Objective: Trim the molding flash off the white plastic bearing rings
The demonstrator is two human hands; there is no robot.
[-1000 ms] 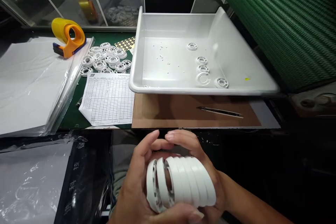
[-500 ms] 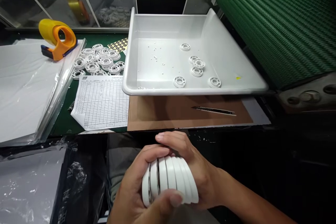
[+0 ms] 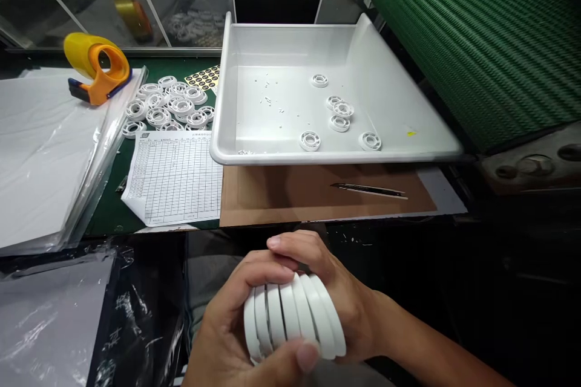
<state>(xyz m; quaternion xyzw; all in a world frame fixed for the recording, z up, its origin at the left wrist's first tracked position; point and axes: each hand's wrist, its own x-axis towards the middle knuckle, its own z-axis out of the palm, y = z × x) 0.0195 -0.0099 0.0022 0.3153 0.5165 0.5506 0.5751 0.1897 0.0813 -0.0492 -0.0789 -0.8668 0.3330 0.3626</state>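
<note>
A row of several white plastic rings (image 3: pixel 290 314), stacked face to face, is held between my two hands below the table edge. My left hand (image 3: pixel 231 320) wraps round the stack, fingers over its top and thumb across the front. My right hand (image 3: pixel 333 290) closes on the stack's right end, with its fingers reaching over the top near my left fingertips. The rings fan slightly apart, leaving thin dark gaps. Similar white rings (image 3: pixel 343 110) lie in the white tray (image 3: pixel 345 158) beyond my hands, among small white scraps.
More white rings (image 3: pixel 181 107) are heaped left of the tray, beside a sticker sheet (image 3: pixel 204 77) and a printed form (image 3: pixel 177 178). An orange tape dispenser (image 3: pixel 103 69) stands on plastic bags (image 3: pixel 49 151). A thin knife (image 3: pixel 370 191) lies on brown board (image 3: pixel 272 199). A green belt (image 3: pixel 481 36) slopes at right.
The rings have shifted within my hands, and the gaps between them have changed. My left fingers sit slightly lower over the stack. The tray and loose rings stay put.
</note>
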